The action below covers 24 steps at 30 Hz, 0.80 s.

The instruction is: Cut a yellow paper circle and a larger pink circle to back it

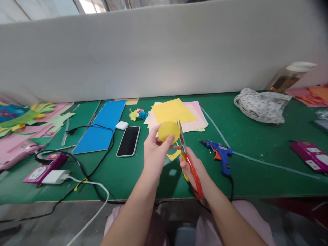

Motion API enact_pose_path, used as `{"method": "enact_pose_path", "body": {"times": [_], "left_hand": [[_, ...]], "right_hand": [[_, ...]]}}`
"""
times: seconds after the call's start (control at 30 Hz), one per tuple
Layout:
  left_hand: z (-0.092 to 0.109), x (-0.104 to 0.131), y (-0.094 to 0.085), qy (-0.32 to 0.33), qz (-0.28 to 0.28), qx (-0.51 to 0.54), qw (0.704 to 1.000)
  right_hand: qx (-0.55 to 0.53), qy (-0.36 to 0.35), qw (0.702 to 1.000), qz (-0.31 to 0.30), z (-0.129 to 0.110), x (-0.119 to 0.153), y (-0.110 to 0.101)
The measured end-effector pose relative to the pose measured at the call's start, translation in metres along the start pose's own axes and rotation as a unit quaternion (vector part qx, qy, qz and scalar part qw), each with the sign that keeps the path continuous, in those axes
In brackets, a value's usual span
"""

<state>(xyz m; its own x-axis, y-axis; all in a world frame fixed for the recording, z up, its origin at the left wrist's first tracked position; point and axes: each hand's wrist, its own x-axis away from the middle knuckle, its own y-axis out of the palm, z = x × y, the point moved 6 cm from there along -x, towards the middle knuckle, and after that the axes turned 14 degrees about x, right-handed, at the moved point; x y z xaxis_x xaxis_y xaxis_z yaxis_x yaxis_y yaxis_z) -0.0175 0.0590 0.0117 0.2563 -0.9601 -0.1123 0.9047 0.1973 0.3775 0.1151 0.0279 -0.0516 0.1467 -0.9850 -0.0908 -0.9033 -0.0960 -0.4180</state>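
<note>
My left hand (156, 148) pinches a yellow paper circle (167, 131) between thumb and fingers, held up over the table. In my right hand (196, 167) is a pair of scissors (191, 164) with red and yellow handles. The blades point away from me beside the circle's right edge, looking nearly closed; whether they touch the paper I cannot tell. A yellow paper offcut (174, 156) with a curved edge shows below the circle. Behind my hands lies a stack of coloured paper, a yellow sheet (171, 111) on top.
Right of my hands lies a blue glue gun (220, 153) with its cord. A phone (128, 141), a white earphone case (122, 125) and a blue board (102, 126) lie left. Cables cross near a purple power strip (48, 167). A patterned cloth (261, 105) sits at the back right.
</note>
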Motion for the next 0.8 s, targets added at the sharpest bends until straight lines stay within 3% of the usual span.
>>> {"method": "enact_pose_path", "body": {"times": [0.8], "left_hand": [[0.0034, -0.0035, -0.0062, 0.011, 0.014, 0.012, 1.000]], "right_hand": [[0.001, 0.010, 1.000, -0.018, 0.0012, 0.0022, 0.0000]]}}
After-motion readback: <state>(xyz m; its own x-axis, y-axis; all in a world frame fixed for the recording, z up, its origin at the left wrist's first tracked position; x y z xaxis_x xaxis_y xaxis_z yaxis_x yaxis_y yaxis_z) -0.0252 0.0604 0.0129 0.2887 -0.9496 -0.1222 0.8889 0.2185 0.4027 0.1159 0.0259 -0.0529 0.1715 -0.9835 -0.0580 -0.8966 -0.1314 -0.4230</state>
